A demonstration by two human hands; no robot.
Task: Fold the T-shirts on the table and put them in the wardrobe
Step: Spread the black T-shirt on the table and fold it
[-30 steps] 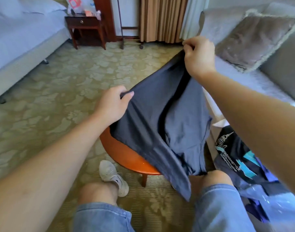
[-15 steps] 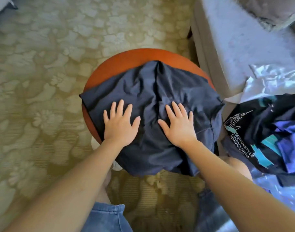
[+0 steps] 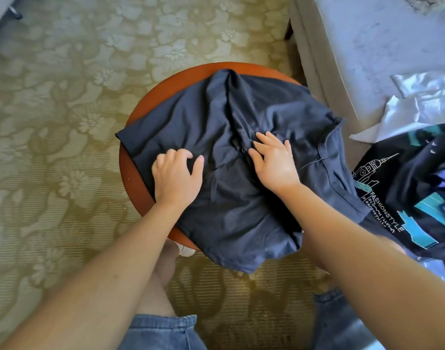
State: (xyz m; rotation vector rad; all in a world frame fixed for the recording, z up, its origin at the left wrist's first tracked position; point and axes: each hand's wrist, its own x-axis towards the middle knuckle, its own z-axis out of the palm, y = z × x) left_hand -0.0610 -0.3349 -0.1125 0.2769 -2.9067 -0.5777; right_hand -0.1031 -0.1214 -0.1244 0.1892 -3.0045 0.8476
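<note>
Print: we read "FASHIONSTYLE", black shirt (image 3: 408, 170).
Edge: navy T-shirt (image 3: 231, 223) overhangs table (image 3: 136, 188).
Left hand (image 3: 177, 176): seemingly bunching cloth.
Right hand (image 3: 274, 162): flat.

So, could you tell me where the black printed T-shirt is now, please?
The black printed T-shirt lies at the right edge of the head view, beside the navy T-shirt on the round table.

There are 2 hands (image 3: 177, 179) (image 3: 275, 165), 1 navy T-shirt (image 3: 229, 213), 1 printed T-shirt (image 3: 406, 178), 1 table (image 3: 191, 73).
</note>
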